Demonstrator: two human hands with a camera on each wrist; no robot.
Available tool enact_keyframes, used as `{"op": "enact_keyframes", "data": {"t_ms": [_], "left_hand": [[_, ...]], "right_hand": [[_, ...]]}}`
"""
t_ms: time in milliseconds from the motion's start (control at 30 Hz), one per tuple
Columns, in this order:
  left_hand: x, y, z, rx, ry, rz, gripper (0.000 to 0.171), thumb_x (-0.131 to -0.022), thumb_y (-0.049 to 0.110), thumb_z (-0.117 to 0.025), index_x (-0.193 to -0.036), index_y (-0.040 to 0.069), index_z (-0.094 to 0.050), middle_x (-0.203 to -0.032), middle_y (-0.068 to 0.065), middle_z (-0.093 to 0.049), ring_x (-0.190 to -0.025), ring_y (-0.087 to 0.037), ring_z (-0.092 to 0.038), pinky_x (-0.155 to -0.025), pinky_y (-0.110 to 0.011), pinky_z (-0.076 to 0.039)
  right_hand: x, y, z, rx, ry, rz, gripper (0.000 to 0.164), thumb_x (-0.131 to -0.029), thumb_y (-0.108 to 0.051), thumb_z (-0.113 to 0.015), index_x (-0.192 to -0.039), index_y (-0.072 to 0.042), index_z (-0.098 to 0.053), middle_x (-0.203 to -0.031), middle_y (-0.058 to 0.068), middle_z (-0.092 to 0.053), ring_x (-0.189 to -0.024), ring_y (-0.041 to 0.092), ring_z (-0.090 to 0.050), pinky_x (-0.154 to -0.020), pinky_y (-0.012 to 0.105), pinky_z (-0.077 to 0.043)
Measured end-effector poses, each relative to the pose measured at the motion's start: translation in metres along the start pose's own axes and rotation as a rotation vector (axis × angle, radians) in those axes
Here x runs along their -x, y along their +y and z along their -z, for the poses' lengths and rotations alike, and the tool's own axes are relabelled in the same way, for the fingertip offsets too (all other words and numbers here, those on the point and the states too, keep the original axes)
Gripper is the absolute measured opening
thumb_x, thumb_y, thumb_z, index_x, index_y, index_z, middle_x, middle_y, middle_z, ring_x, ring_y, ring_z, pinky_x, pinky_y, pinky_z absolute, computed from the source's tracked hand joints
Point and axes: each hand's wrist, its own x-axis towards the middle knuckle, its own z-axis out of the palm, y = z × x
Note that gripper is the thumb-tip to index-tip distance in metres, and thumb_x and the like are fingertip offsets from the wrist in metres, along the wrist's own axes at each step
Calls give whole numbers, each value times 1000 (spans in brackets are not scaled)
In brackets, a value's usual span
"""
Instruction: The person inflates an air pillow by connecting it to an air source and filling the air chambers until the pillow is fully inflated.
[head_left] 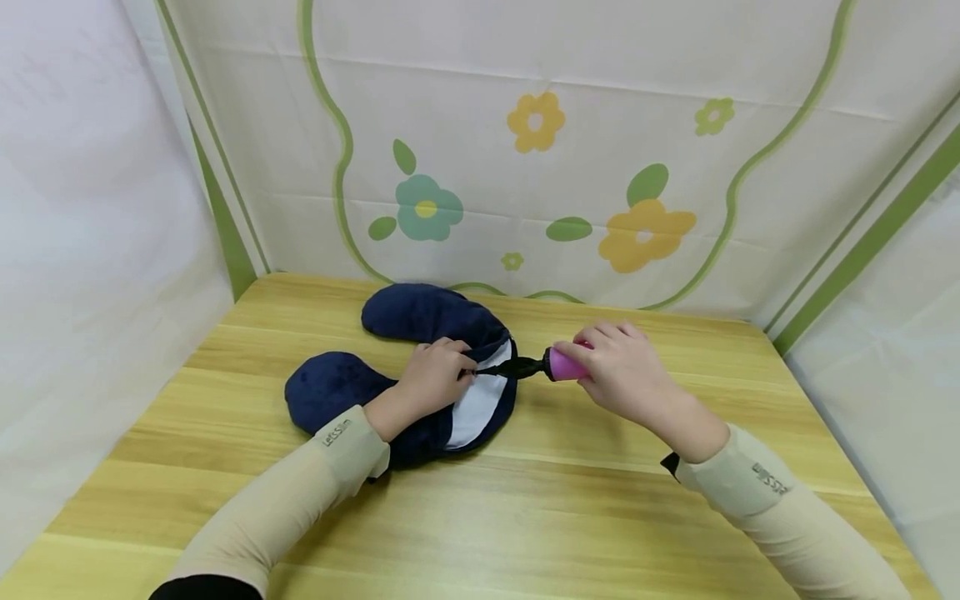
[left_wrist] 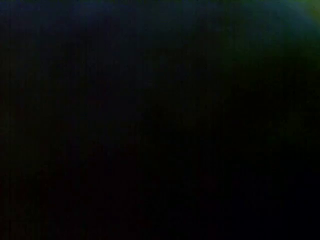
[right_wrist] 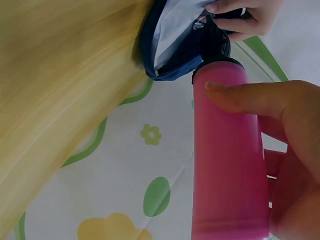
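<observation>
Navy cushion: plush U-shaped neck pillow (head_left: 431, 312) lying left of centre on the wood-look tabletop (head_left: 592, 517), curved part to the right, both rounded ends pointing left.

Opening: there's a gap along that curved part with a white lining (head_left: 476, 412) showing through.

Pink cylinder: smooth pink tube (right_wrist: 227, 155) out to the right of the cushion, lying roughly level, with a black end piece (head_left: 522, 367) that tapers across the white lining toward the other hand.

Right hand: wrapped around the pink cylinder, thumb on one side and fingers on the other, so this hand (head_left: 626, 375) has a proper closed grip.

Left hand: fingers bent in and pinching at the cushion's opening, right by the thin tip of the black piece; this hand (head_left: 431, 379) is mostly closed. Can't honestly say whether it's got fabric, the black tip or both, since the left wrist view is basically just black.

Sleeves: beige on both forearms, (head_left: 277, 487) being the left one, which reaches in over the near side of the cushion.

Backdrop: white cloth (head_left: 465, 75) behind the tabletop, with a wavy green border plus orange, teal and green flowers and some green leaves.
</observation>
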Motion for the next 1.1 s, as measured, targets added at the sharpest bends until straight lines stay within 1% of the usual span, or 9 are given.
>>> {"op": "enact_keyframes", "data": {"t_ms": [133,300,467,567,733,867,967,1100], "left_hand": [[0,0,1,14,-13,10,16,-95,22,-76,-110,20,-82,-130,-7,-67,-120,-29,-61,-90,-56,-50],[0,0,2,38,-19,19,17,-96,23,-75,-111,20,-81,-133,-9,-66,-123,-30,-59,-93,-57,-48],[0,0,2,27,-7,10,17,-96,22,-74,-111,18,-82,-131,-8,-68,-123,-30,-59,-97,-59,-46],[0,-1,2,6,19,-7,15,-96,20,-75,-109,17,-82,-124,-6,-71,-121,-28,-60,-97,-58,-46],[1,-1,1,-29,99,-65,13,-93,17,-78,-105,14,-83,-112,-3,-76,-114,-24,-63,-94,-54,-48],[1,-2,1,-65,153,-100,12,-90,17,-80,-102,14,-83,-107,-2,-77,-111,-22,-65,-92,-51,-49],[1,-2,1,-70,167,-104,11,-89,16,-81,-100,14,-84,-107,-2,-77,-112,-22,-66,-93,-51,-49],[0,-2,-1,-67,177,-110,10,-89,15,-81,-98,14,-83,-108,-2,-77,-113,-21,-66,-95,-50,-49]], "right_hand": [[3,4,-5,-11,-25,-18,50,-73,-9,-91,-121,-9,-76,-104,13,-72,-98,34,-65,-85,51,-51],[7,7,-9,-11,-67,-42,51,-74,-13,-91,-122,-6,-74,-107,14,-72,-98,35,-66,-86,51,-52],[7,6,-11,-15,-66,-35,49,-75,-14,-91,-121,-6,-74,-108,15,-71,-95,36,-70,-86,52,-54],[7,3,-10,-8,-57,-20,49,-76,-14,-91,-121,-6,-74,-109,16,-71,-94,37,-70,-85,53,-54],[7,-2,-5,12,-33,2,48,-75,-13,-91,-120,-5,-75,-108,14,-72,-91,37,-69,-81,51,-54],[5,-6,0,35,-3,30,46,-74,-12,-90,-117,-4,-76,-105,12,-72,-89,36,-69,-77,49,-53],[3,-8,2,46,7,38,44,-75,-11,-89,-116,-3,-76,-104,12,-72,-87,36,-69,-76,49,-53],[1,-10,3,44,-4,30,43,-75,-11,-88,-115,-3,-76,-104,12,-72,-87,35,-68,-75,49,-53]]}}
